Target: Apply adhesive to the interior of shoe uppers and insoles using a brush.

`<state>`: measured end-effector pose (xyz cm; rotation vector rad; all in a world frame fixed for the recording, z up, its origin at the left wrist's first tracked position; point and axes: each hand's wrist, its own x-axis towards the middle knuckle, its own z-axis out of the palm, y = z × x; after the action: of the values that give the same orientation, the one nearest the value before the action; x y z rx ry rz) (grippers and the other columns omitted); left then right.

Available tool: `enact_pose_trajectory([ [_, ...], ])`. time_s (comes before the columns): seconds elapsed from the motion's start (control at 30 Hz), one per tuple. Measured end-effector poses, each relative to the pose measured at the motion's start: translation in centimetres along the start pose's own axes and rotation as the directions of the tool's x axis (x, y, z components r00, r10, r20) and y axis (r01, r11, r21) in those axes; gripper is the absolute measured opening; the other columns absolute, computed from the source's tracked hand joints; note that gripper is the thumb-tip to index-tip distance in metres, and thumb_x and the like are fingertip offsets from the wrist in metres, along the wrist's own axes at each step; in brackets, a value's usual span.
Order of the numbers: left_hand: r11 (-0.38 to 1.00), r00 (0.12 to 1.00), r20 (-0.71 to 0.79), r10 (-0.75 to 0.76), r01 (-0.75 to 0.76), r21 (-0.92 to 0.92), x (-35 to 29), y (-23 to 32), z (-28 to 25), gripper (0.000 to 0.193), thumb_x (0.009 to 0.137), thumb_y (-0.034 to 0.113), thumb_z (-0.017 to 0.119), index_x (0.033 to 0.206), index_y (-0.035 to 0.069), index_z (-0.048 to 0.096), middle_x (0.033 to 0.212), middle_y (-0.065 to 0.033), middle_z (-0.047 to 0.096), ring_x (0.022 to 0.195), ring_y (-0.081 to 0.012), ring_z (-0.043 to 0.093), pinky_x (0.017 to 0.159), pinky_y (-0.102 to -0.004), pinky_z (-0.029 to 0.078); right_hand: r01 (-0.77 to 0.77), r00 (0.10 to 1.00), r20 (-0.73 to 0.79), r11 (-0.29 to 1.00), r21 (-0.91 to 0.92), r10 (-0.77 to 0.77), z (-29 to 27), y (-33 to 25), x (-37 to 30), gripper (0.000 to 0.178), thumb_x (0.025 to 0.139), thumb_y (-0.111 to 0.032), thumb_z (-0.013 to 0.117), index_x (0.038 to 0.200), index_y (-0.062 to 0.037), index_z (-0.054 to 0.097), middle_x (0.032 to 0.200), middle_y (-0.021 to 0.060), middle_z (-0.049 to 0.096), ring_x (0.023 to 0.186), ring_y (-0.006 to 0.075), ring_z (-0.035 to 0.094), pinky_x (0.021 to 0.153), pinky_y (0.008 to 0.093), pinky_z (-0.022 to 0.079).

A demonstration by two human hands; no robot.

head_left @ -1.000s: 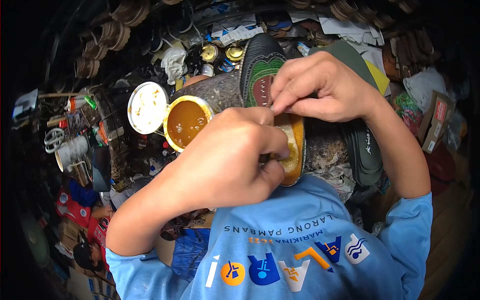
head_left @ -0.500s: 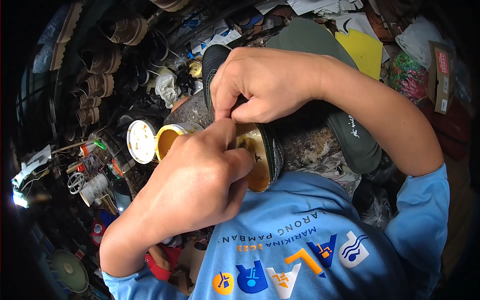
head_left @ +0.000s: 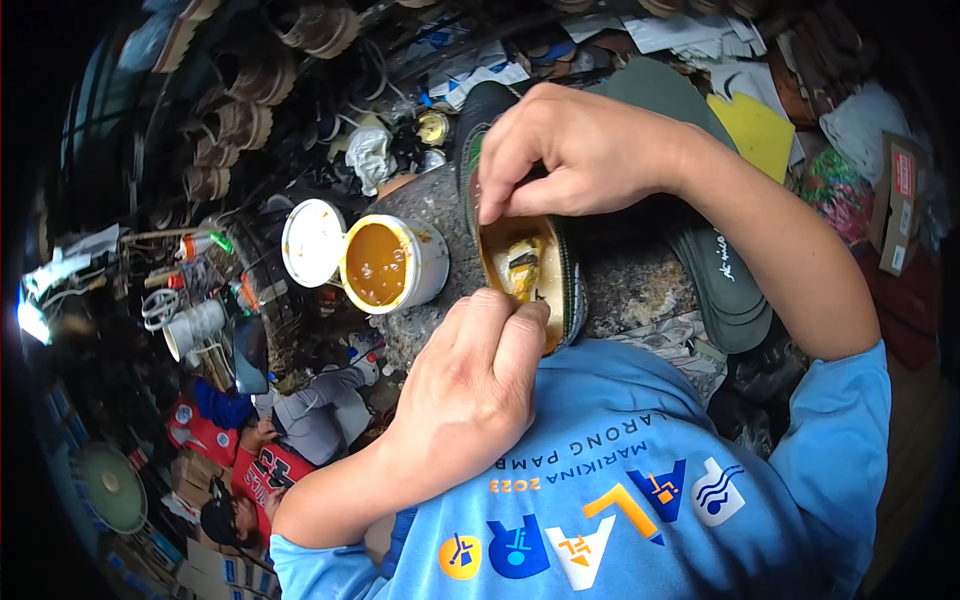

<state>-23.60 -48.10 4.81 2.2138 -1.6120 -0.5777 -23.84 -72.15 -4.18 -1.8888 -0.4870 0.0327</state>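
Right hand (head_left: pixel 570 150) pinched narrow at shoe (head_left: pixel 550 265) opening; left hand (head_left: pixel 472 375) curled at near end, can't tell grip. Open tub (head_left: pixel 395 264), worktop (head_left: pixel 430 200) left edge.

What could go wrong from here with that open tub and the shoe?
Spill: the open tub of amber liquid is near the left hand; a bump might tip it.

Smear: yellow residue inside the shoe is close to the left hand's fingers and might transfer elsewhere.

Stain: the shoe's near end appears to be right by the blue shirt; residue could reach the cloth.
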Motion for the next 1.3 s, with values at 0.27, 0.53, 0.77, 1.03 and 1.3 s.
enact_pose_trajectory([
  [0.27, 0.994, 0.976, -0.212, -0.052, 0.071, 0.086, -3.0, 1.2, -0.8, 0.030, 0.082, 0.001, 0.082, 0.109, -0.002, 0.071, 0.074, -0.0094, 0.059, 0.058, -0.0246, 0.062, 0.050, -0.0363, 0.050, -0.029, 1.000, -0.006, 0.999, 0.023, 0.029, -0.1, 0.8, 0.8, 0.015, 0.087, -0.003, 0.074, 0.100, -0.0040, 0.082, 0.099, 0.0101, 0.079, 0.093, 0.0215, 0.074, 0.086, 0.0337, 0.058],
  [0.53, 0.977, 0.966, -0.250, -0.065, 0.113, 0.182, 2.5, -3.6, 3.2, 0.012, 0.077, 0.003, 0.068, 0.083, -0.001, 0.059, 0.075, -0.0204, 0.062, 0.067, -0.0400, 0.067, 0.060, -0.0492, 0.055, -0.013, 0.999, 0.047, 1.000, 0.018, 0.012, -0.1, 0.0, 0.7, 0.018, 0.088, -0.006, 0.072, 0.103, -0.0034, 0.081, 0.100, 0.0093, 0.078, 0.097, 0.0200, 0.072, 0.088, 0.0332, 0.056],
  [0.77, 0.997, 0.978, -0.196, -0.071, 0.069, -0.016, 1.0, -3.4, 0.3, 0.016, 0.082, 0.008, 0.070, 0.075, -0.002, 0.059, 0.071, -0.0225, 0.063, 0.069, -0.0442, 0.066, 0.067, -0.0530, 0.054, -0.103, 0.994, 0.028, 0.994, 0.041, 0.101, -0.9, -0.1, -0.3, 0.018, 0.089, -0.005, 0.073, 0.104, -0.0012, 0.081, 0.102, 0.0086, 0.077, 0.097, 0.0181, 0.071, 0.088, 0.0323, 0.056],
  [1.03, 0.998, 0.995, -0.087, -0.053, 0.056, 0.033, 1.8, -3.4, -0.3, 0.007, 0.079, 0.003, 0.065, 0.076, -0.002, 0.063, 0.076, -0.0226, 0.066, 0.073, -0.0435, 0.068, 0.069, -0.0520, 0.056, -0.163, 0.987, 0.028, 0.983, 0.080, 0.161, -0.2, -1.1, 0.2, 0.020, 0.082, -0.001, 0.072, 0.100, 0.0006, 0.081, 0.101, 0.0119, 0.075, 0.096, 0.0206, 0.070, 0.087, 0.0324, 0.054],
  [1.3, 0.999, 0.997, -0.072, -0.036, 0.037, 0.012, -0.5, -2.3, -1.4, 0.011, 0.079, 0.002, 0.070, 0.078, 0.000, 0.059, 0.075, -0.0183, 0.064, 0.068, -0.0401, 0.066, 0.063, -0.0508, 0.054, -0.121, 0.992, 0.033, 0.991, 0.058, 0.119, -0.2, -0.6, 0.6, 0.019, 0.089, -0.005, 0.071, 0.105, -0.0014, 0.081, 0.099, 0.0080, 0.076, 0.094, 0.0157, 0.071, 0.089, 0.0306, 0.055],
])
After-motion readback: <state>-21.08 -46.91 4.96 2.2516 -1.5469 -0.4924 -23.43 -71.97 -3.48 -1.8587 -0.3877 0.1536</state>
